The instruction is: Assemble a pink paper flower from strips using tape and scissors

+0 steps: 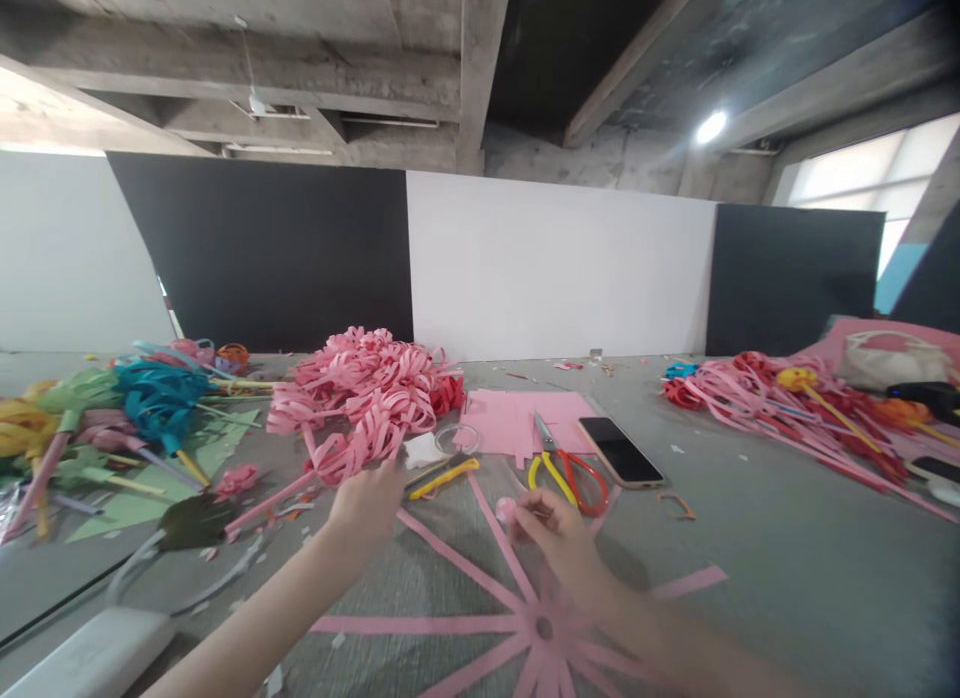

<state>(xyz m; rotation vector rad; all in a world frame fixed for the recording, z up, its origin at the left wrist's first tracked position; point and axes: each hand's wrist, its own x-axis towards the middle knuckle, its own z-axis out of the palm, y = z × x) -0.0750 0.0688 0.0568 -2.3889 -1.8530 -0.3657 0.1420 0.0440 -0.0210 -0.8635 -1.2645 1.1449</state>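
My left hand (366, 508) is at the front edge of a heap of curled pink paper-strip flowers (375, 388); its fingertips are blurred and partly hidden, so what they touch is unclear. Just right of it lies a yellow utility knife (442, 476). Between the fingers of my right hand (559, 533) is a small round pink piece (505, 510), too blurred to name further. Below that hand, pink paper strips (465, 560) spread like spokes from a round centre (544, 628). Scissors (559, 463) with one yellow and one red handle lie just beyond my right hand.
Pink paper sheets (495, 423) and a phone (619, 450) lie behind the scissors. Coloured paper flowers (161, 393) crowd the left, near a white power strip (109, 653). More pink strips (735, 398) are heaped at right. Upright panels (559, 268) stand behind.
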